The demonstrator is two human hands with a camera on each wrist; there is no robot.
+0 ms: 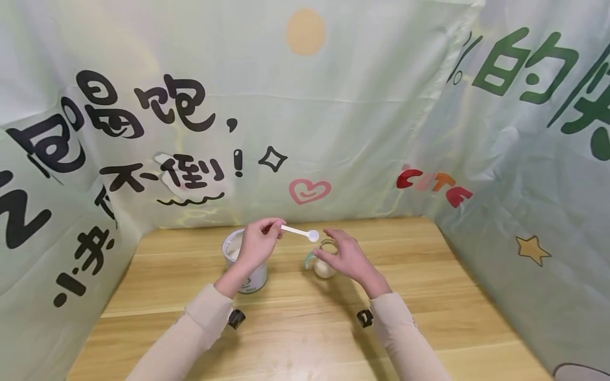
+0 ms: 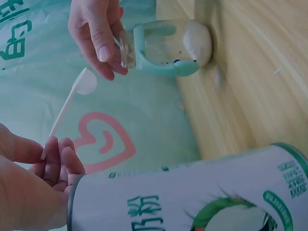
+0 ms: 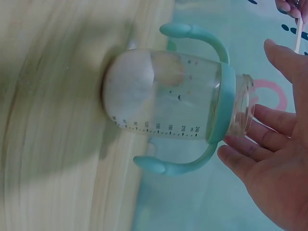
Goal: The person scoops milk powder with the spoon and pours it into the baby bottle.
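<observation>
My left hand (image 1: 257, 244) pinches the end of a white measuring scoop (image 1: 296, 230) between thumb and fingers, above the table. The scoop's bowl points right, toward the bottle mouth. A clear baby bottle (image 3: 187, 103) with a mint-green collar and two handles stands upright, with whitish powder (image 3: 127, 86) at the bottom. Around the bottle's open neck, my right hand (image 1: 349, 256) has its fingers spread and loosely bent, fingertips close to the rim. Below my left hand is a milk powder can (image 2: 168, 192), open at the top with pale powder inside.
The wooden table (image 1: 295, 328) carries the can on the left and the bottle right of it. Printed cloth walls (image 1: 362, 132) rise behind the table and at both sides. A black wrist device (image 1: 236, 318) shows beside the left sleeve, another (image 1: 365, 318) beside the right.
</observation>
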